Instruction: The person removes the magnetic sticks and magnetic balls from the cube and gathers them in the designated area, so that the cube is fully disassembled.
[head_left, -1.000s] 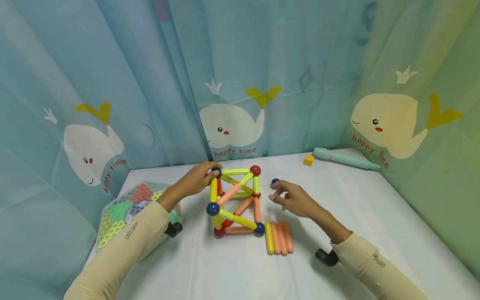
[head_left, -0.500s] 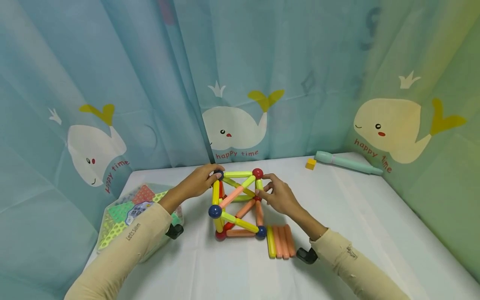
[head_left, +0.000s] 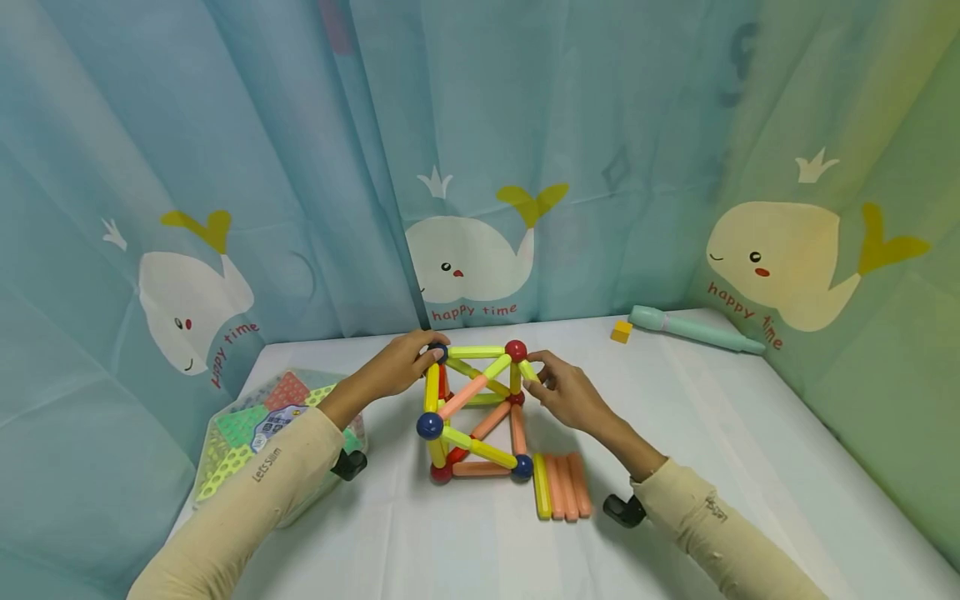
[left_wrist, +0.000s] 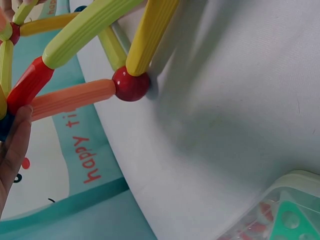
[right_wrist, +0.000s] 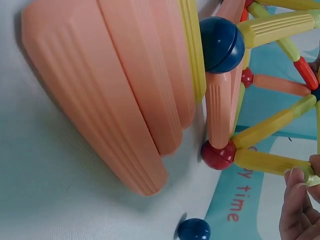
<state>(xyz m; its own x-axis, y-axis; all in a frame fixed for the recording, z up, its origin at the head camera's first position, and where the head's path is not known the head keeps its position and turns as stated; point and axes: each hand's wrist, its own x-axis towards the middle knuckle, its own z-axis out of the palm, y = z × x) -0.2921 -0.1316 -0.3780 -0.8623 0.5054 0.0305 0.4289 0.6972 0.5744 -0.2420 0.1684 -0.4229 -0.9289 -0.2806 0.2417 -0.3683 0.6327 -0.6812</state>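
**Stick-and-ball frame [head_left: 462, 397] was gripped at one corner, with a pale green stick [head_left: 529, 371] pinched at another**

The open frame was seen upright on a white table [head_left: 420, 542], set between a person's two hands. Its rear upper-left blue ball [head_left: 442, 352] was held between the thumb and fingers of the left hand [head_left: 397, 362]. The pale green stick was pinched by the thumb and fingertips of the right hand [head_left: 576, 396], close beside the upper-right red ball [head_left: 515, 351]; whether stick and ball were firmly joined could not be told.

Trouble, it was judged, could be invited by a sideways push at that red ball: several sticks were met there, and a joint could be knocked loose. If the left hand's hold were relaxed too soon, the whole frame could be dragged or skewed. The long diagonal, made up of two sticks end to end, was judged a weak point, liable to be snapped apart at its middle by a brushing finger.

Beside the front lower-right blue ball [head_left: 522, 466], four loose sticks [head_left: 567, 487] were laid close, where they could be scattered by a lowered wrist. A loose blue ball [right_wrist: 194, 230], shown on the table in the right wrist view, could be sent rolling by a nudge.
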